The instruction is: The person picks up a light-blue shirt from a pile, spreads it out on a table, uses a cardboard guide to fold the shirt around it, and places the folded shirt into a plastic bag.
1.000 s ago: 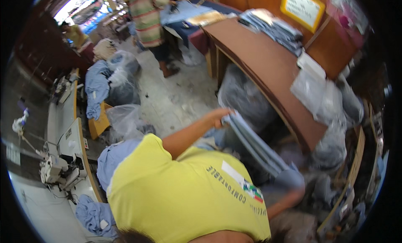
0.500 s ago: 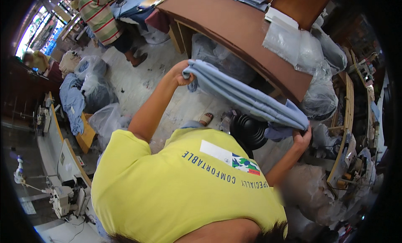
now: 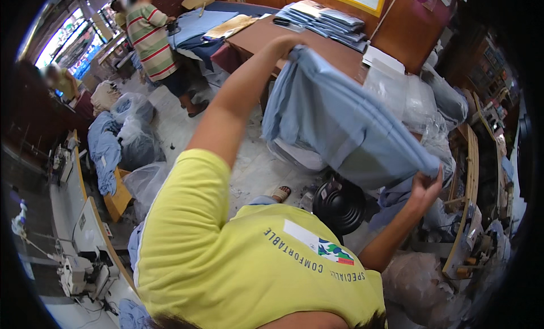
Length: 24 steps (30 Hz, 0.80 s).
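Note:
A light blue cloth [image 3: 345, 119], probably a garment, is stretched between my two hands and hangs down in loose folds. My left hand [image 3: 288, 47] is raised at the cloth's far left corner, fingers closed around its edge. Lower and nearer, my right hand [image 3: 426, 188] pinches the right end of the same edge. The cloth hangs in front of the brown table [image 3: 263, 37] and hides part of its front. Just below the cloth stands a round black stool [image 3: 339, 207], with a bluish cloth [image 3: 394, 198] beside it.
Folded blue garments [image 3: 323, 24] are stacked on the table, with clear plastic bags [image 3: 391, 94] at its right end. A person in a striped shirt [image 3: 148, 43] stands far left. Stuffed plastic bags [image 3: 136, 125] lie on the floor; a sewing machine [image 3: 76, 275] is at near left.
Both hands have risen, the left one farther up and to the right. The cloth has gone from a narrow bunched strip to a wider hanging sheet. More of the tabletop shows.

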### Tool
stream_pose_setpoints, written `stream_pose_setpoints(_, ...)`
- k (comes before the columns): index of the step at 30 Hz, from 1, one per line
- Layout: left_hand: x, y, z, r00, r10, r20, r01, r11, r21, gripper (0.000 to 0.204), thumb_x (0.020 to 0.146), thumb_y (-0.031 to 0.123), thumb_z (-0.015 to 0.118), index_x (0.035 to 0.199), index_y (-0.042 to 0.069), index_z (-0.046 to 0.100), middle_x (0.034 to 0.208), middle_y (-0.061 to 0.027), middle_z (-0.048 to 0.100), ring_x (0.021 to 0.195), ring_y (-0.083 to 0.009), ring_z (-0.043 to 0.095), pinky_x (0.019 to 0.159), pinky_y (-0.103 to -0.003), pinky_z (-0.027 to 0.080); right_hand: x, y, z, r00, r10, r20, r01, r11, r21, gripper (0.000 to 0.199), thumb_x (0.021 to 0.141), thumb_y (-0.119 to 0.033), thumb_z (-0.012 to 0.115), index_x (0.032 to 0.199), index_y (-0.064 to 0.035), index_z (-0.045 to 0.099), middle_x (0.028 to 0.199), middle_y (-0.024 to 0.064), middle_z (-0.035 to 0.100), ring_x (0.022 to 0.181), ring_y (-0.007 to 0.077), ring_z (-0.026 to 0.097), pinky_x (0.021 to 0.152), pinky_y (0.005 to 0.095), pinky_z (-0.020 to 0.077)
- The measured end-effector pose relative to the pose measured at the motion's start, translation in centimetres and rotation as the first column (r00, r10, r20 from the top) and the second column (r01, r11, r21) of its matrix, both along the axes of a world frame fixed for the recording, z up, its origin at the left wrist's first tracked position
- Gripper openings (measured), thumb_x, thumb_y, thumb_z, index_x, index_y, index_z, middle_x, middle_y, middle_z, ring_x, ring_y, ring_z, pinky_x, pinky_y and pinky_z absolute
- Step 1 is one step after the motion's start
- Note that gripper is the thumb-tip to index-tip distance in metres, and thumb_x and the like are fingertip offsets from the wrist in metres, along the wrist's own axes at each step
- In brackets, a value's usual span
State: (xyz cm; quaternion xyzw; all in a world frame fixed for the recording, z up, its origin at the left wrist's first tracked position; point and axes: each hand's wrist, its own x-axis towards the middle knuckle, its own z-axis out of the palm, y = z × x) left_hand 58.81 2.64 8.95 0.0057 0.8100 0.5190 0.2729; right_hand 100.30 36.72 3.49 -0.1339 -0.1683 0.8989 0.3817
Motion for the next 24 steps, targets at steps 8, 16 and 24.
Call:
stream_pose_setpoints(8,-8.5,-1.9,2.1,0.999,-0.032,0.031,0.025,0.977,0.210,0.009,0.081,0.021,0.053,0.080,0.015,0.060,0.073,0.0026,0.061,0.061,-0.0083,0.059,0.057,-0.027,0.052,-3.5,-0.6,1.2,0.999,0.002,0.039,-0.001,0.999,-0.041,0.029,0.078,-0.016,0.064,0.097,0.0030,0.055,0.100,0.0155,0.059,0.089,0.0249,0.057,0.075,0.0343,0.0481)
stream_pose_setpoints(16,-2.7,-1.6,-1.7,0.985,-0.168,0.045,0.159,0.973,0.164,0.012,0.083,0.019,0.049,0.081,0.014,0.060,0.074,0.0037,0.061,0.061,-0.0060,0.057,0.056,-0.026,0.051,-2.9,1.6,-3.5,0.998,0.063,-0.023,-0.065,0.993,-0.096,0.025,0.082,-0.012,0.059,0.097,0.0070,0.052,0.096,0.0151,0.060,0.084,0.0214,0.060,0.074,0.0298,0.0514)
stream_pose_setpoints(24,-3.1,-7.1,-5.1,0.980,-0.191,-0.063,0.194,0.980,0.042,0.016,0.081,0.018,0.053,0.092,0.010,0.061,0.079,0.0005,0.059,0.069,-0.0069,0.056,0.060,-0.028,0.051,-5.0,-0.4,-4.0,0.985,0.173,0.014,-0.168,0.970,-0.175,0.021,0.083,-0.011,0.058,0.095,0.0055,0.055,0.093,0.0124,0.061,0.083,0.0202,0.060,0.072,0.0290,0.0506)
